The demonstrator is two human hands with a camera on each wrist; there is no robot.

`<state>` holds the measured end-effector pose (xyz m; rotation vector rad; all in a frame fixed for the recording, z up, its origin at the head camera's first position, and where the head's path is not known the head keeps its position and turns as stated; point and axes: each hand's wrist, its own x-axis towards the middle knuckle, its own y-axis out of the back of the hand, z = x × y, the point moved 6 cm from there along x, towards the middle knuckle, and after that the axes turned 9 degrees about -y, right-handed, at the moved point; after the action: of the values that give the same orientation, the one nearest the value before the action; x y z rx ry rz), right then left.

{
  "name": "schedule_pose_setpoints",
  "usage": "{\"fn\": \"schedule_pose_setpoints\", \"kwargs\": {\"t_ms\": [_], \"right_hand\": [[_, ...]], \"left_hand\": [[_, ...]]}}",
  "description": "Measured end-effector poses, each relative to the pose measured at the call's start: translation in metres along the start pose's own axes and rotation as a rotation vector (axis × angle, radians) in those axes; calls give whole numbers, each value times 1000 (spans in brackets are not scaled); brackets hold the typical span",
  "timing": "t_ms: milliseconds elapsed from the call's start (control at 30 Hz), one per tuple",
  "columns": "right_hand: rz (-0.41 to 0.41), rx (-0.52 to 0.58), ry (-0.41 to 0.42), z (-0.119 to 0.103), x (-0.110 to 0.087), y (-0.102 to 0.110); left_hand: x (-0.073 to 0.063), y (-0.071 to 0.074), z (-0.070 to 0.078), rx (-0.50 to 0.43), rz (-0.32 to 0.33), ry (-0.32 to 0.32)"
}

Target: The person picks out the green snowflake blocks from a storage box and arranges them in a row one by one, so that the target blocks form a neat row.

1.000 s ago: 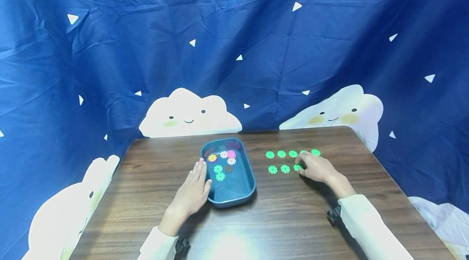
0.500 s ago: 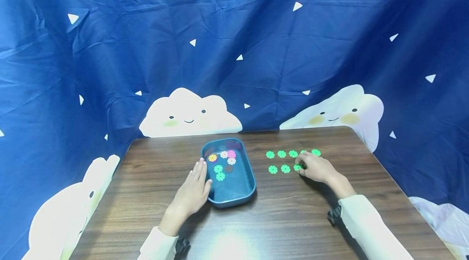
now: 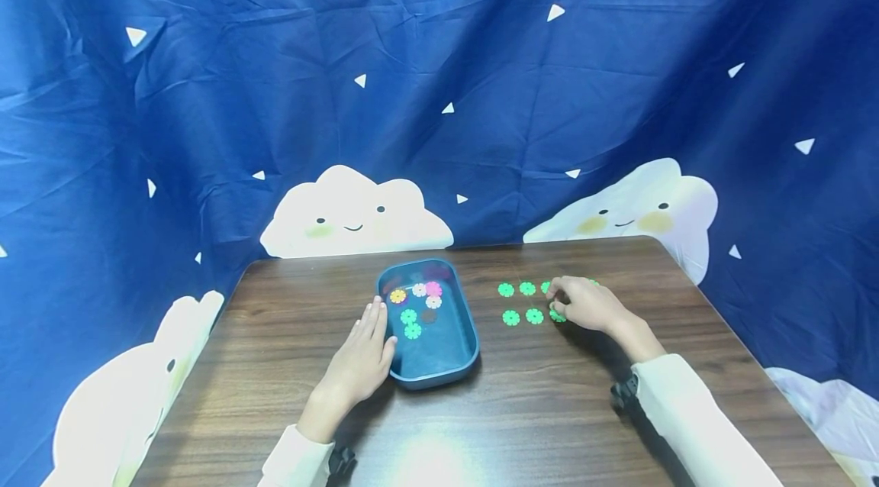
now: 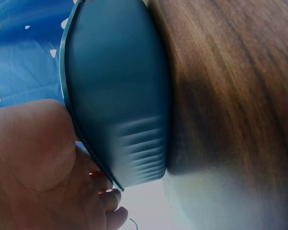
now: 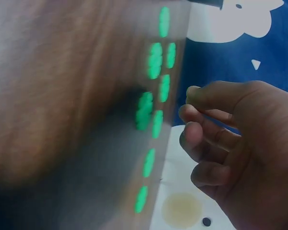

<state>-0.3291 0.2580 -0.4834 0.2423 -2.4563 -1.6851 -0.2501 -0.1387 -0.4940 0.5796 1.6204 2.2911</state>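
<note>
My left hand (image 3: pixel 359 357) lies along the left rim of a blue plastic tray (image 3: pixel 436 361), fingers straight and together. In the left wrist view the palm meets the rim beside the tray's outer wall (image 4: pixel 120 86). On the right, my right hand (image 3: pixel 590 305) hovers over two rows of green flower-shaped discs, its fingers loosely bent. The right wrist view shows nothing between thumb and fingers. Closest beneath is the last green disc (image 5: pixel 144 111) of the near row, lying flat on the table. The hand partly covers the far row (image 3: pixel 527 288).
Inside the tray lie several flower-shaped discs: orange (image 3: pixel 398 296), pink (image 3: pixel 433 288), white (image 3: pixel 434 302), green (image 3: pixel 412 331) and a dark brown one (image 3: pixel 429 316). The wooden table (image 3: pixel 302 304) ends at a blue cloth (image 3: pixel 481 128) with clouds printed on it.
My right hand has lifted slightly off the last disc in the near row, its fingertips shifting a little left and away. That disc stays on the table. The left hand and tray have not moved.
</note>
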Motion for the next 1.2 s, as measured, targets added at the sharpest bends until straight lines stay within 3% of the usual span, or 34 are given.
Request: {"fn": "schedule_pose_setpoints", "kwargs": {"t_ms": [567,800,1200], "right_hand": [[9,-55,107,-76,22,34],[-3,-65,139,-108,32,37],[-21,-74,214,-160,48,31]], "left_hand": [[0,0,-1,-27,-8,5],[0,-3,-5,-4,-17,6],[-1,0,0,-26,23,-22]]}}
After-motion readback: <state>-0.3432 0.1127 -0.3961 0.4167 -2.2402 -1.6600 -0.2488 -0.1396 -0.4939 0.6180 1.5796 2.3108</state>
